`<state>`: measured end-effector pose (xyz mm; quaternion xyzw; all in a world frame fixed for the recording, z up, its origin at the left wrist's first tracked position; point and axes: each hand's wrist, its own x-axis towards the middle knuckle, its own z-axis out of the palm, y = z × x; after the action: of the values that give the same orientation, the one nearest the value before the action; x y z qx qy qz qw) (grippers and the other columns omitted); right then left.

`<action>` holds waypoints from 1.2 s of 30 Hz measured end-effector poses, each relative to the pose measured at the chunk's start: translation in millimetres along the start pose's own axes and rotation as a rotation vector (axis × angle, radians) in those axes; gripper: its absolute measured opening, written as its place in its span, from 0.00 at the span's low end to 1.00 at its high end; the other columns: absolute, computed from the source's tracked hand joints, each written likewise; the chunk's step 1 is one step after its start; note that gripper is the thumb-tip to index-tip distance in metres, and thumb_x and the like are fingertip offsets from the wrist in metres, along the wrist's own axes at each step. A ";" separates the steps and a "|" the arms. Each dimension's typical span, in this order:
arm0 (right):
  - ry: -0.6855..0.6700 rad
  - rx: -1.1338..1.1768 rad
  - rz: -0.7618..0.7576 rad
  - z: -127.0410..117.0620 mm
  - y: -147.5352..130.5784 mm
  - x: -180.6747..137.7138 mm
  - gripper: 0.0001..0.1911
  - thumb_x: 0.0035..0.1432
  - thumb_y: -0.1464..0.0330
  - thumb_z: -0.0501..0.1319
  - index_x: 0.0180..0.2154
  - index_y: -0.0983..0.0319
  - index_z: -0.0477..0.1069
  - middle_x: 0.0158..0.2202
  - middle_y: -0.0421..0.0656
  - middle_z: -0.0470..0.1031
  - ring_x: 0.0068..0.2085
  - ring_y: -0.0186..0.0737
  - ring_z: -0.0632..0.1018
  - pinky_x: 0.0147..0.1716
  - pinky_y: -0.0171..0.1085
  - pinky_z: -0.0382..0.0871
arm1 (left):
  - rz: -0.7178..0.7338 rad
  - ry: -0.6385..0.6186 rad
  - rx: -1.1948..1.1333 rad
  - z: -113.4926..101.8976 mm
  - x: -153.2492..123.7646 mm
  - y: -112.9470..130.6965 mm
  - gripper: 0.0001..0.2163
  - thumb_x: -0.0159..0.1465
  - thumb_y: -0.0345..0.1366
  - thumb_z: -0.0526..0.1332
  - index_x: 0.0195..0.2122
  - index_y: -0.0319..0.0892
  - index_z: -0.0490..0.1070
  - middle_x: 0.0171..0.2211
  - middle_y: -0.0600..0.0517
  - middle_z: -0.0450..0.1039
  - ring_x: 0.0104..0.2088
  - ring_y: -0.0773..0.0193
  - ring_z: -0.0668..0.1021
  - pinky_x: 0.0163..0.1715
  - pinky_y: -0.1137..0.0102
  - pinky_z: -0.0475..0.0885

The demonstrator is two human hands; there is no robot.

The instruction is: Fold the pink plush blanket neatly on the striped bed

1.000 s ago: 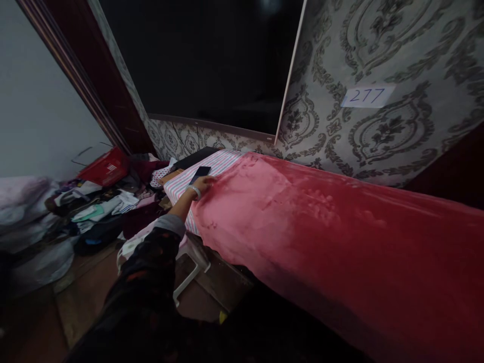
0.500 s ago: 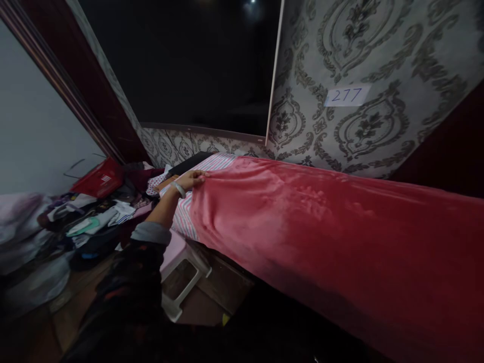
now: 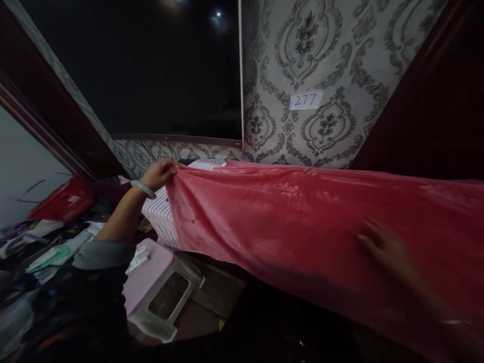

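Note:
A plush red blanket (image 3: 264, 217) with an embossed pattern stretches across the view, over a pink, white and grey striped cloth (image 3: 163, 214) that shows at its left end. My left hand (image 3: 159, 174), with a pale bangle at the wrist, pinches the blanket's left corner and holds it raised and taut, folds running from the grip. Over the blanket's right part is my right hand (image 3: 387, 249), somewhat blurred, its thumb and fingers apart with nothing between them. Whether that hand touches the fabric I cannot tell.
Below the blanket's left end stands a pink and white plastic stool (image 3: 151, 282) with a white power strip (image 3: 139, 259) on it. Piled clothes (image 3: 56, 254) and a red bag (image 3: 64, 199) lie at the left. A large television (image 3: 143, 70) hangs on the patterned wall behind.
My left hand has lifted the blanket's corner higher and towards me. My right hand has come into view over the blanket. The view has turned slightly right.

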<state>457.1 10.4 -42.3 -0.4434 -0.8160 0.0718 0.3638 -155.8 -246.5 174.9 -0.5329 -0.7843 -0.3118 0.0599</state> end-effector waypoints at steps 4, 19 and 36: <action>-0.101 0.178 -0.125 59.7 -67.8 20.0 0.30 0.60 0.48 0.55 0.55 0.57 0.74 0.59 0.55 0.74 0.61 0.60 0.73 0.61 0.61 0.64 | 0.043 0.105 0.022 -13.5 -0.7 21.2 0.08 0.57 0.39 0.56 0.34 0.43 0.70 0.36 0.50 0.71 0.37 0.59 0.72 0.44 0.64 0.71; -0.191 0.080 -0.199 97.0 -159.1 36.4 0.23 0.61 0.54 0.61 0.53 0.59 0.76 0.56 0.52 0.75 0.58 0.56 0.73 0.59 0.55 0.64 | 0.083 0.336 0.135 -43.0 9.1 66.9 0.08 0.57 0.40 0.58 0.35 0.45 0.72 0.34 0.52 0.70 0.34 0.63 0.71 0.40 0.68 0.69; 0.216 0.059 -0.205 -70.1 -142.8 95.9 0.19 0.65 0.56 0.50 0.30 0.59 0.72 0.27 0.47 0.75 0.29 0.42 0.74 0.31 0.40 0.63 | 0.265 0.320 0.044 -38.4 30.7 67.6 0.10 0.61 0.41 0.65 0.36 0.38 0.74 0.34 0.53 0.68 0.39 0.63 0.73 0.49 0.63 0.69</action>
<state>374.5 -14.8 122.1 -0.3521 -0.8105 0.0102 0.4680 -118.9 -227.2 247.4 -0.5736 -0.6945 -0.3646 0.2361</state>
